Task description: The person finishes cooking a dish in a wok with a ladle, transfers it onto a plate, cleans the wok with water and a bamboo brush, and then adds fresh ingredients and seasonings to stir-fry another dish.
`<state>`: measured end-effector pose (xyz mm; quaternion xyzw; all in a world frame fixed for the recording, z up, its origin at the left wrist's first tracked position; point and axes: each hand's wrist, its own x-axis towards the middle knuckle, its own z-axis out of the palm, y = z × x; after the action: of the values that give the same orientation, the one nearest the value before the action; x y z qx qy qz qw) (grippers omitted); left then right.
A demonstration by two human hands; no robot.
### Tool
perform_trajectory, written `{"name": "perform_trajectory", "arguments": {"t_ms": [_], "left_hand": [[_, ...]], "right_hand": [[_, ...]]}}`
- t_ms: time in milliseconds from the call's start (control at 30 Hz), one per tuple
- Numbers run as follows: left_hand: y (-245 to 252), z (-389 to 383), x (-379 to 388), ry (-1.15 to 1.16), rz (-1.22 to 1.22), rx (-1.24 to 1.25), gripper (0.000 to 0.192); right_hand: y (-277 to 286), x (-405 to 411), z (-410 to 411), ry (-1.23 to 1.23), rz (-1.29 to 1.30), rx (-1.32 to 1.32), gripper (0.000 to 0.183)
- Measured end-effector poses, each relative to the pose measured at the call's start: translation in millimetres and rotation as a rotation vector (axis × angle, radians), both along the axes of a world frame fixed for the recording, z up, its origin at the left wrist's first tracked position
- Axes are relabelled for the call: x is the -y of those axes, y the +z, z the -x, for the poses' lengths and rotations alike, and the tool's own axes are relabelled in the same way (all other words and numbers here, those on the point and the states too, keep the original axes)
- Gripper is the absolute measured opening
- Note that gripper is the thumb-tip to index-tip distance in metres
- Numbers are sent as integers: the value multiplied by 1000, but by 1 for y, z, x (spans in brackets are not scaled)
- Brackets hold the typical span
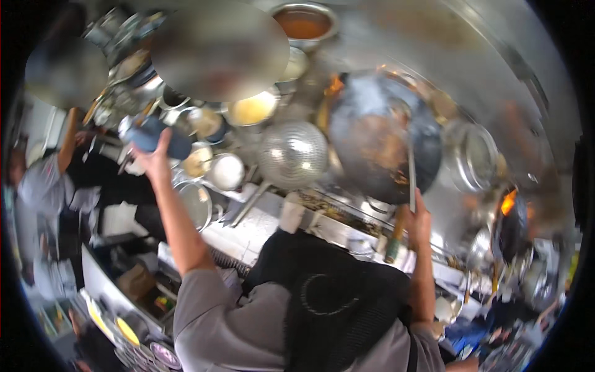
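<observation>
My left hand [155,160] reaches out to the left, its fingers around a dark blue-grey container [160,137]; motion blur hides its exact kind. My right hand [419,221] grips the long thin handle of a ladle [411,162], whose head is inside a large wok [344,135]. Browned food [388,139] and steam or smoke fill the wok's middle, with flames [335,83] at its rim. A wooden handle [396,237] with a green end juts out beside my right hand; which tool it belongs to, I cannot tell.
A perforated metal strainer [293,153] rests left of the wok. Bowls of white [226,171] and yellow contents [253,109] stand near my left hand. A pot of reddish-brown liquid [304,23] is behind. Another flame [509,202] burns at right. A person [44,186] works at far left.
</observation>
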<state>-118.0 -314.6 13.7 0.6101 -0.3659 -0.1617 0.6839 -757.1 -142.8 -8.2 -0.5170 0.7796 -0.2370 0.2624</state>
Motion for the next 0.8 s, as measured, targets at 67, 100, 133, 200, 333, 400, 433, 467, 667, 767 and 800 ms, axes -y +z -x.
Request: {"name": "perform_trajectory", "arguments": {"t_ms": [67,100,133,200,333,400,433,467,667,767,800], "left_hand": [[-24,-19,32,57,11,96,100],[-38,-27,47,107,4,130,103],[-46,-31,63,117,31,130,106],[-57,-30,84,184,-116,193,113],[-92,-47,122,80,-20,267,113],[-122,-64,137,45,-59,337,109],[-140,-75,141,66,-117,429,108],[-159,-92,141,83,-200,511,106],[-101,-32,106,116,-74,521,86],[-44,56,42,96,68,660,60],[-47,90,23,-102,68,648,48]], "right_hand": [[-11,-21,27,191,127,-90,66],[-11,-40,39,270,110,-251,67],[-11,-58,51,348,103,-413,69],[23,-83,52,273,-149,-627,69],[118,-90,19,255,-270,-884,51],[175,-83,-10,190,-281,-787,55],[203,-80,-25,160,-317,-741,57],[222,-78,-36,102,-395,-657,60],[121,-106,-7,-131,-331,-130,62],[46,-89,-17,-358,-196,205,58],[31,-80,-24,-414,-143,238,58]]}}
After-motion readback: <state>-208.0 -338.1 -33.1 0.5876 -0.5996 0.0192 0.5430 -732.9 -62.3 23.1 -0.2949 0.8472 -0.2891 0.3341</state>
